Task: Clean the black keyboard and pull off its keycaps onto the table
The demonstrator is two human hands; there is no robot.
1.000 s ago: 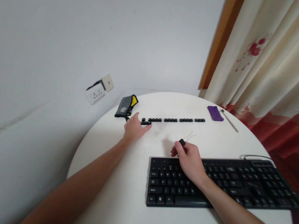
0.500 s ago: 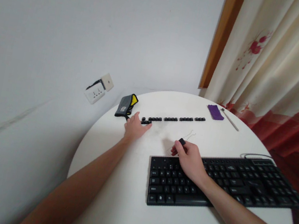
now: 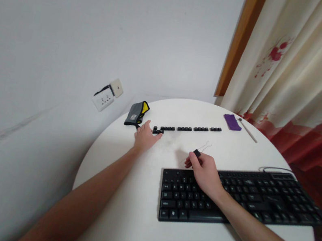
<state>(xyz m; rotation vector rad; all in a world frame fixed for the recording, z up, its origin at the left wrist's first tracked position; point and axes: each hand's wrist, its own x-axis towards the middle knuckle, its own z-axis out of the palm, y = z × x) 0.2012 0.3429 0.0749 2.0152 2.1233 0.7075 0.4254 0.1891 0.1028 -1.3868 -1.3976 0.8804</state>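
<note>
My left hand point(image 3: 145, 137) reaches to the left end of a row of loose black keycaps point(image 3: 167, 128). Its thumb and fingers are spread, with the thumb beside the nearest keycaps; whether it touches them I cannot make out. My right hand point(image 3: 206, 172) is closed on a keycap puller point(image 3: 196, 153) with a black handle and thin wire prongs. That hand hovers over the upper left part of a black keyboard point(image 3: 209, 216). Several keys along the keyboard's top left row are off, and the wrist hides some of the middle keys.
Behind my left hand lies a grey and yellow cloth point(image 3: 135, 113). A purple cloth point(image 3: 232, 122) and a thin brush point(image 3: 248, 131) rest at the far right of the round white table point(image 3: 119, 220). A wall socket point(image 3: 103, 99) is at the left, a curtain point(image 3: 293, 85) at the right.
The view has shifted very slightly. Both hands, the keycap puller and the keycaps keep practically the same places.
</note>
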